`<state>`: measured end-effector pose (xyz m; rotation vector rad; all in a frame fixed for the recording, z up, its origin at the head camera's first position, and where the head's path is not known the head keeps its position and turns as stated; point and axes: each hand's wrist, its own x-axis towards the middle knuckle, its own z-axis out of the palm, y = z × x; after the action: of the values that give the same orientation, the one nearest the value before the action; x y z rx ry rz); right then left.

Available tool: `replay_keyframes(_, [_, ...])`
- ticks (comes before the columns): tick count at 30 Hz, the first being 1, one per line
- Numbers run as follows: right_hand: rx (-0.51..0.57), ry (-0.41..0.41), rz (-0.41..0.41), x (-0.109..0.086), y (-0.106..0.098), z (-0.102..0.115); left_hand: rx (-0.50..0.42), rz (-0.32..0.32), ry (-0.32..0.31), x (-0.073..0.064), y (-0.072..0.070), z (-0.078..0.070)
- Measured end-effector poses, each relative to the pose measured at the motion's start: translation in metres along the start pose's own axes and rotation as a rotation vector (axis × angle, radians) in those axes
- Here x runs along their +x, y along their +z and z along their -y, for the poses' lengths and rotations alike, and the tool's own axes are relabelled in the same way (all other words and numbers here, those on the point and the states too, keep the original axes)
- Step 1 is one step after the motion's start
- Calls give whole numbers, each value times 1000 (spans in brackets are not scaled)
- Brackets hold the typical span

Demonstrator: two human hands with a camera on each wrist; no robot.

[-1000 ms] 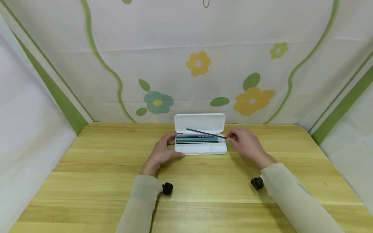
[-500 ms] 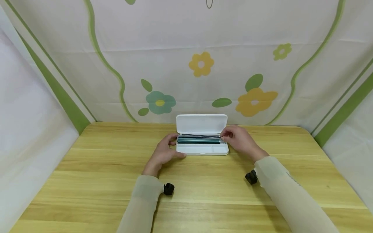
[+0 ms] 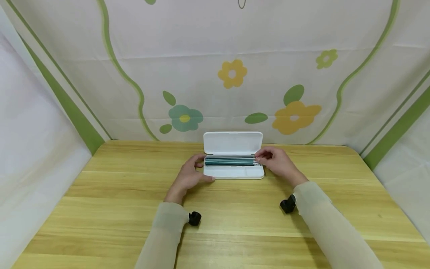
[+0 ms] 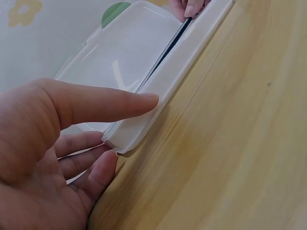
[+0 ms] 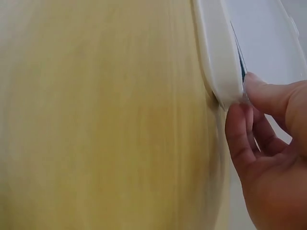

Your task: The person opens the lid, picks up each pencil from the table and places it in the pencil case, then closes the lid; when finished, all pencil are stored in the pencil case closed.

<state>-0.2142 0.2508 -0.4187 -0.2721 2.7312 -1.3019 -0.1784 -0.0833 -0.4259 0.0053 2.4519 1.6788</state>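
Note:
A white pencil case (image 3: 223,172) stands open on the wooden table, its lid (image 3: 233,142) raised at the back. Several slim dark and teal pencils (image 3: 230,162) lie lengthwise inside. My left hand (image 3: 189,176) grips the left end of the case, thumb along the front wall and fingers around the end, as the left wrist view also shows. At the right end, my right hand (image 3: 278,161) pinches the end of a dark pencil, now level in the case. In the right wrist view the thumb (image 5: 261,93) covers that end and other fingers touch the case's end wall.
A pale cloth (image 3: 134,37) printed with flowers hangs behind the table's back edge, close to the lid. The wooden table (image 3: 235,220) spreads in front and to both sides. A black wrist camera (image 3: 194,218) sits at the left cuff, another black camera (image 3: 287,204) at the right.
My right hand has moved left and lowered the dark pencil from a slant above the case to lie among the others. The left hand keeps its hold on the case.

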Motion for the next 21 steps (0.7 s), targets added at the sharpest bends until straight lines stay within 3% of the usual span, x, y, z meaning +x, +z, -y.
replay_keyframes(9, [136, 89, -52, -1, 0, -7, -2, 0, -6, 0, 0, 0])
replay_keyframes(15, [108, 80, -108, 0, 3, -5, 1, 1, -3, 0, 0, 0])
replay_keyframes(21, [63, 78, -113, 2, 7, -3, -1, 1, -9, -1, 0, -1])
